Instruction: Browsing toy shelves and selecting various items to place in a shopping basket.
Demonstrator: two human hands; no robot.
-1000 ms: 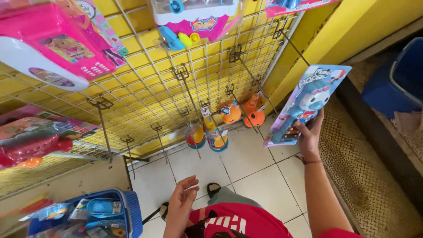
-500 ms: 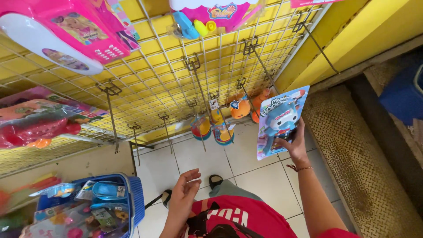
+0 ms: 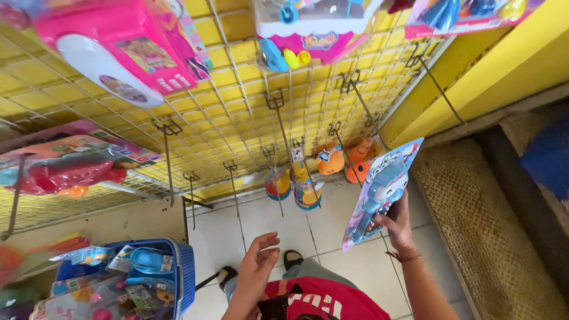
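Right hand grips the lower edge of a blue toy pack, fingers closed round it, holding it up near the right end of the wire rack. Left hand hangs empty and half open, above the floor, right of the basket. I judge the pack could slip from this edge grip, or snag a bare hook and tear.

Yellow wire grid panel stands upright, fitted with metal pegs; pink boxed toys and a red packaged toy hang from it; small round toys hang low; white tiled floor beneath carries a blue basket of packaged toys and a woven mat.
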